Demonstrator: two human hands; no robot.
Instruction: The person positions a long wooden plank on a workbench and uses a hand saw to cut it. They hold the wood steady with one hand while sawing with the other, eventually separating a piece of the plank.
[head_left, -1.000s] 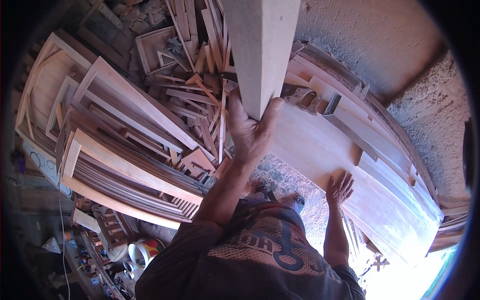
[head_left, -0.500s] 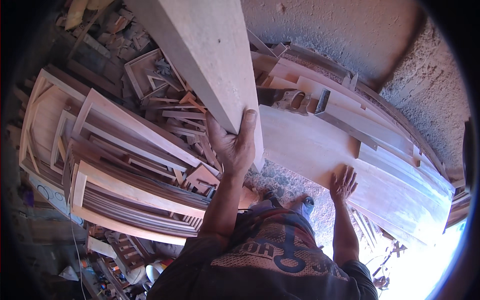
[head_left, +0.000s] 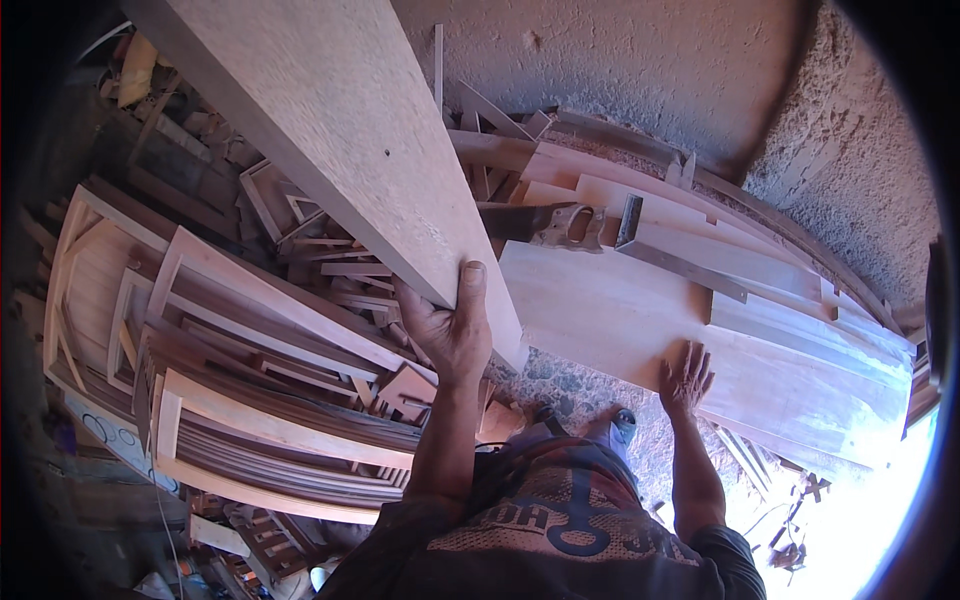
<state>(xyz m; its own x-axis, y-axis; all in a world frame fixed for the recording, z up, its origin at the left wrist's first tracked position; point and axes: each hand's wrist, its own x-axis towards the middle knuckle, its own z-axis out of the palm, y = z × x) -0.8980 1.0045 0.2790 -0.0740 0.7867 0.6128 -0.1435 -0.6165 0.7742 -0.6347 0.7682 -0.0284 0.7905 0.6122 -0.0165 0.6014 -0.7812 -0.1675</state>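
Observation:
A long, thick wooden plank [head_left: 370,140] rises toward the upper left, close to me. My left hand [head_left: 450,325] grips its lower part, thumb on the broad face and fingers around the edge. On the pale boards [head_left: 600,300] of the workbench at the right, my right hand [head_left: 686,380] lies flat with its fingers stretched out, holding nothing. A handsaw [head_left: 565,225] with a wooden handle rests on the bench beyond that hand, its blade partly behind the plank. Beside the saw is a try square [head_left: 680,265].
Stacked wooden frames [head_left: 270,400] fill the left side. Behind them lies a heap of wood offcuts [head_left: 345,270]. A rough plastered wall [head_left: 640,80] stands behind the bench. More scrap wood [head_left: 270,540] lies at the lower left, and strong light floods the lower right.
The plank's lower end and my left hand have come down a little, and the plank leans more to the left. My right hand stays on the boards. The view has shifted slightly.

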